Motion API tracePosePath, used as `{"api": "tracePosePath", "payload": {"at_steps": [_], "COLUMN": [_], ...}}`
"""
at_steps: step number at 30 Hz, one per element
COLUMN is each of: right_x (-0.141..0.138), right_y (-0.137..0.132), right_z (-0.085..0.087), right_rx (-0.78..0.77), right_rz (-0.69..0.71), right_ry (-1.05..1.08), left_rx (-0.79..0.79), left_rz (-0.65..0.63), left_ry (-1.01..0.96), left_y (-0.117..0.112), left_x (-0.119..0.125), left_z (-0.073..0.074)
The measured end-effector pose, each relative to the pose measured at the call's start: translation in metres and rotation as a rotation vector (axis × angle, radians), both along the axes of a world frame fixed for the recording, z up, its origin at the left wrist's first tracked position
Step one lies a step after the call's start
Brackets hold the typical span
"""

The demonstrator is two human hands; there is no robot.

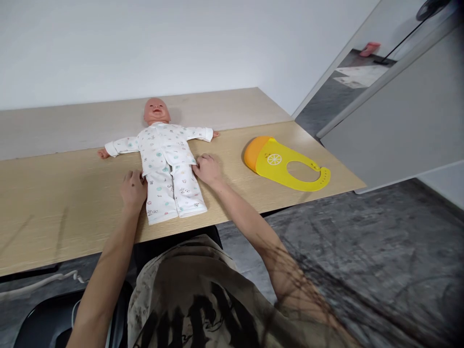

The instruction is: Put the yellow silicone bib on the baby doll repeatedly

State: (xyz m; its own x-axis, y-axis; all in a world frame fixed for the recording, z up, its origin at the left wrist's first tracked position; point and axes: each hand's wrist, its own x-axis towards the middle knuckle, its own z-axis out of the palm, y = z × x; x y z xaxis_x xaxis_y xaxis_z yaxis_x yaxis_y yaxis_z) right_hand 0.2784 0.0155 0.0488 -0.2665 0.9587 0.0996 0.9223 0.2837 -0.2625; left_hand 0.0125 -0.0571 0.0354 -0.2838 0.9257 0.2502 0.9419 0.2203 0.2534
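A baby doll in white printed pyjamas lies on its back on the wooden table, arms spread, head toward the wall. My left hand rests at the doll's hip on the left side, fingers curled against the trouser waist. My right hand touches the doll's other hip, fingers bent onto the cloth. Whether either hand pinches the fabric is not plain. A yellow and orange silicone bib lies flat on the table to the right of the doll, apart from both hands.
The table's front edge runs just below the doll's feet. A white wall stands behind the table. A grey door panel juts in at the right. Dark patterned floor lies to the right, and a black chair sits under me.
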Motion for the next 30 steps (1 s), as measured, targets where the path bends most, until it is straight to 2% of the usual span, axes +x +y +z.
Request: {"api": "tracePosePath", "payload": {"at_steps": [21,30], "right_x": [0.0021,0.0007], "right_y": [-0.0002,-0.0043], "right_z": [-0.0023,0.0034], "right_rx": [0.022,0.025], "right_rz": [0.002,-0.015], "right_ry": [-0.014,0.046], "left_rx": [-0.049,-0.06], "left_rz": [-0.004,-0.02], "left_ry": [0.007,0.005], "left_y": [-0.001,-0.0003], "left_x": [-0.004,-0.006], "left_z": [0.0018,0.0007]}}
